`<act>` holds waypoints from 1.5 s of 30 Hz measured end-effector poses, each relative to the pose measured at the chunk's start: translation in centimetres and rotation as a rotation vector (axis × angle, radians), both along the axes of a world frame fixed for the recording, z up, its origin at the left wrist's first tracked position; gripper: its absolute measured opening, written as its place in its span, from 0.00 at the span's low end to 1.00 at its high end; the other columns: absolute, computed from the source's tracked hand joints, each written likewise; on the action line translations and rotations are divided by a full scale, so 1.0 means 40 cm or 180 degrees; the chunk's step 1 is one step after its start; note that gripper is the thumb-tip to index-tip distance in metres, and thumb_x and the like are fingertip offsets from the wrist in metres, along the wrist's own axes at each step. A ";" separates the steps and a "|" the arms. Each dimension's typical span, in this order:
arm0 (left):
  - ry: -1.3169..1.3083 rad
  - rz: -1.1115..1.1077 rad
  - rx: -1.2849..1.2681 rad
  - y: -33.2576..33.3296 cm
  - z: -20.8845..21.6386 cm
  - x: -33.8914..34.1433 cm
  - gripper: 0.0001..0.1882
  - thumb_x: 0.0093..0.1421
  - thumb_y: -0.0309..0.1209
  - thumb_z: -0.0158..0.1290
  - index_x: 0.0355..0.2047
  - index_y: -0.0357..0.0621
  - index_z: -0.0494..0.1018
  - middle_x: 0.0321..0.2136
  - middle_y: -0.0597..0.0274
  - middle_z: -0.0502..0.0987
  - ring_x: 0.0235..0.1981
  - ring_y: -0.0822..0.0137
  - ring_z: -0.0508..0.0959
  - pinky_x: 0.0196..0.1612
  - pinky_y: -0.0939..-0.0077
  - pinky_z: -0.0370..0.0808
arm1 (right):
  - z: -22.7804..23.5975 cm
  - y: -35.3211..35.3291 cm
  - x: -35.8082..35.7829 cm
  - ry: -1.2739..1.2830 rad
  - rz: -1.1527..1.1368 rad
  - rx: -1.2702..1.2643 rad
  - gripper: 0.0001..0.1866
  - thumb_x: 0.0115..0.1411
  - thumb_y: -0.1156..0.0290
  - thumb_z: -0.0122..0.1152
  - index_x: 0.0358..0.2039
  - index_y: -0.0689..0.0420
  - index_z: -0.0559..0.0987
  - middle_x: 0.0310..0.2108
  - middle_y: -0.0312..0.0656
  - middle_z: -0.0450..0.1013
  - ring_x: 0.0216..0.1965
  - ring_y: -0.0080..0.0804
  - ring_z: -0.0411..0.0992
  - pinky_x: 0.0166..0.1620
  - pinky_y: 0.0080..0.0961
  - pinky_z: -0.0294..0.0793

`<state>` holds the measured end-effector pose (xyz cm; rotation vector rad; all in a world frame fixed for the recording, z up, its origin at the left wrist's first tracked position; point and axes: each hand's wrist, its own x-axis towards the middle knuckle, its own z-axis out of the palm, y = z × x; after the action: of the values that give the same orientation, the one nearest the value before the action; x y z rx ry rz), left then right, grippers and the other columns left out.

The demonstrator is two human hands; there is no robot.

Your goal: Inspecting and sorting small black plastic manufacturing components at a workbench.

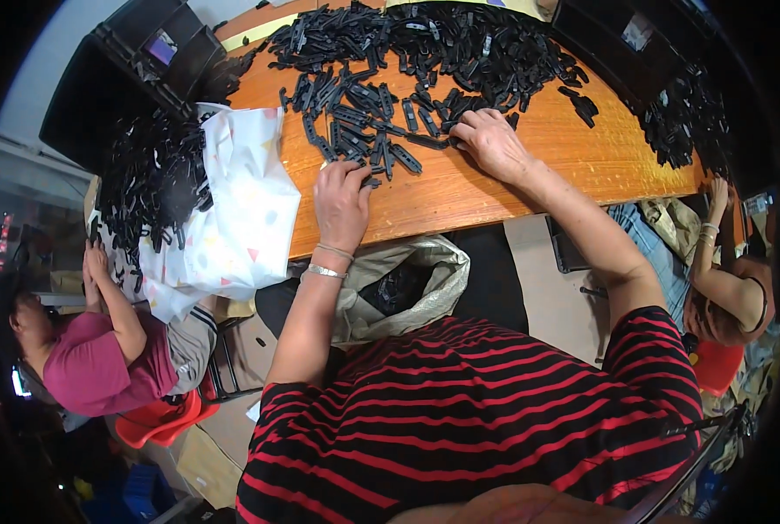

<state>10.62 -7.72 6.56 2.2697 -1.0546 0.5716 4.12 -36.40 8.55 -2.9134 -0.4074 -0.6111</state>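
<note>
Loose black plastic pieces [355, 118], long and narrow with some slotted, lie scattered on the wooden table [512, 188] in front of me. My left hand [341, 203] is at the table's near edge, its fingers curled over a small black piece that shows beside the fingertips. Farther right, my right hand [497, 147] rests on the tabletop with bent fingers closed at the end of a long black piece [427, 141]. My fingers partly hide what each hand grips.
A large heap of black pieces [469, 52] covers the table's far side. Black crates [128, 61] stand tipped at both far corners. Below the near edge hangs an open woven sack [447, 284]. A person [102, 358] works at left beside a white plastic sheet [255, 192]; another person [731, 297] sits right.
</note>
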 end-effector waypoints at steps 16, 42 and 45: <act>0.0145 0.0570 0.0525 0.029 0.031 -0.037 0.10 0.48 0.25 0.60 0.33 0.44 0.74 0.32 0.60 0.72 0.38 0.56 0.70 0.39 0.63 0.66 | -0.001 0.181 -0.113 0.0567 0.0056 0.1364 0.10 0.53 0.72 0.63 0.35 0.60 0.74 0.32 0.48 0.71 0.33 0.52 0.73 0.34 0.41 0.73; 0.3915 -0.0717 -0.2643 -0.013 0.059 -0.108 0.18 0.57 0.17 0.53 0.49 0.34 0.66 0.36 0.62 0.76 0.29 0.76 0.75 0.28 0.85 0.73 | 0.031 0.293 -0.090 0.0272 -0.0216 0.3161 0.11 0.54 0.74 0.63 0.37 0.63 0.77 0.26 0.46 0.73 0.25 0.31 0.72 0.30 0.27 0.71; 0.4055 -0.0623 -0.2720 -0.012 0.077 -0.102 0.22 0.57 0.17 0.53 0.53 0.33 0.65 0.37 0.63 0.77 0.28 0.77 0.75 0.28 0.86 0.72 | 0.051 0.284 -0.088 0.0510 -0.0295 0.3401 0.13 0.57 0.75 0.62 0.42 0.65 0.76 0.26 0.33 0.73 0.27 0.15 0.70 0.32 0.16 0.71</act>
<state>6.53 -8.21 9.63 1.2676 -0.2415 -0.4502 0.59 -25.06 10.60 -1.9284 0.0833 -0.4065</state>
